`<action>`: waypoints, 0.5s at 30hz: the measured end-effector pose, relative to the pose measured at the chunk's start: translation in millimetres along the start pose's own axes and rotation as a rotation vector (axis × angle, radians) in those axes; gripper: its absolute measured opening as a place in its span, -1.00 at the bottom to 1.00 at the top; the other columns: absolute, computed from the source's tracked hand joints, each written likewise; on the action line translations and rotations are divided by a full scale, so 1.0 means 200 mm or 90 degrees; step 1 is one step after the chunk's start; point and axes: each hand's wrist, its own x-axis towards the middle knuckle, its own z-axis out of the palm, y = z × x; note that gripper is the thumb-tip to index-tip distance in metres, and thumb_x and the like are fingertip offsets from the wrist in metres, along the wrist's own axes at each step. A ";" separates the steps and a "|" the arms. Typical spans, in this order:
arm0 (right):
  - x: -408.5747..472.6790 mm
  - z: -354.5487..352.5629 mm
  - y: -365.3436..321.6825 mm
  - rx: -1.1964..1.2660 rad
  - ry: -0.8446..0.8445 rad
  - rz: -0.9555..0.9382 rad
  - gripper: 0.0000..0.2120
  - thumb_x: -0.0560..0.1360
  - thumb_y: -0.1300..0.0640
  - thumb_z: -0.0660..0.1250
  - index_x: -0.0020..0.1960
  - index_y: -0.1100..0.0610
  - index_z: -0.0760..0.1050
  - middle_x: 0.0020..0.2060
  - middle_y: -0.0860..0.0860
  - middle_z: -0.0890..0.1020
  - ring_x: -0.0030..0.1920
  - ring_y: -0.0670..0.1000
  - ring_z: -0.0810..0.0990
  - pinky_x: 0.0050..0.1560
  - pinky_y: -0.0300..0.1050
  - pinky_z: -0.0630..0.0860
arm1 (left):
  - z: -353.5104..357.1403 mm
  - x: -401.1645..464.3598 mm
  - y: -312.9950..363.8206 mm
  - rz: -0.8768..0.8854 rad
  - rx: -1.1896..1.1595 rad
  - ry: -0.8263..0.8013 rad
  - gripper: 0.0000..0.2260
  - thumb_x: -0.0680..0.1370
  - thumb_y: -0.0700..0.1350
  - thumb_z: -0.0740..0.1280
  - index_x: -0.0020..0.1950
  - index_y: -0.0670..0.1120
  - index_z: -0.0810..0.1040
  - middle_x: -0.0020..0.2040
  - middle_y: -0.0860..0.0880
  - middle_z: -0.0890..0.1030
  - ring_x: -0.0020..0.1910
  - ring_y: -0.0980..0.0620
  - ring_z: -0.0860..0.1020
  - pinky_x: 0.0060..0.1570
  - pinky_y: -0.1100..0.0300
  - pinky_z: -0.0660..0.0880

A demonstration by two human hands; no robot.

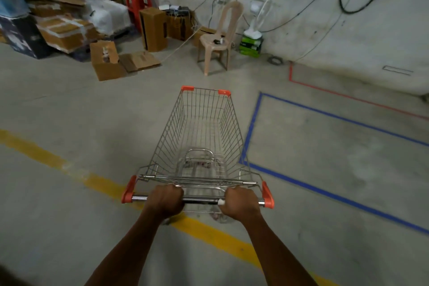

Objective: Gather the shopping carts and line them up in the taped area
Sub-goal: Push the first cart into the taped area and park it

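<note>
both arms outstretched, left hand (165, 199), right hand (240, 203) gripping cart handle (200, 200)

shopping cart (202, 132): bare metal wire, glossy handle bar, orange plastic corners | floor (69, 100): matt rough concrete | chair (220, 37): smooth plastic | boxes (153, 28): matt cardboard noted

Two bare forearms reach up from the bottom of the frame toward its centre, converging slightly. The left hand (165, 199) sits just left of centre in the lower half, knuckles up, fingers curled over and around a horizontal handle bar (199, 199). The right hand (240, 202) sits just right of centre at about the same height, its fingers wrapped round the same bar. Both wrists are straight, backs of the hands facing the camera.
</note>
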 end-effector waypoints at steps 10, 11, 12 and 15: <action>-0.30 0.08 0.17 0.041 -0.005 0.167 -0.63 0.42 -0.22 0.31 0.02 0.03 0.62 -0.10 0.03 0.69 -0.12 0.10 0.67 -0.10 -0.06 0.50 | -0.02 0.13 0.23 0.157 0.014 0.008 -0.71 0.45 0.08 0.22 -0.03 -0.07 0.61 -0.07 -0.10 0.67 -0.11 -0.14 0.64 -0.11 0.08 0.51; -0.33 0.10 0.16 0.039 -0.004 0.181 -0.63 0.43 -0.21 0.30 0.03 0.04 0.62 -0.09 0.04 0.70 -0.11 0.10 0.67 -0.10 -0.06 0.50 | -0.02 0.13 0.24 0.174 0.018 0.009 -0.70 0.45 0.08 0.22 -0.03 -0.07 0.61 -0.08 -0.10 0.68 -0.12 -0.13 0.64 -0.10 0.07 0.52; -0.37 0.12 0.14 0.034 -0.001 0.196 -0.63 0.43 -0.21 0.30 0.04 0.04 0.63 -0.08 0.06 0.70 -0.10 0.12 0.68 -0.09 -0.06 0.50 | -0.02 0.13 0.24 0.193 0.026 0.011 -0.70 0.45 0.08 0.21 -0.03 -0.07 0.62 -0.08 -0.09 0.68 -0.12 -0.12 0.64 -0.11 0.07 0.53; -0.46 0.17 0.09 0.025 0.006 0.247 -0.62 0.44 -0.19 0.29 0.04 0.06 0.63 -0.05 0.08 0.70 -0.06 0.15 0.68 -0.07 -0.04 0.50 | -0.02 0.12 0.25 0.240 0.037 0.018 -0.72 0.44 0.06 0.22 -0.06 -0.07 0.63 -0.09 -0.09 0.67 -0.13 -0.13 0.65 -0.12 0.08 0.52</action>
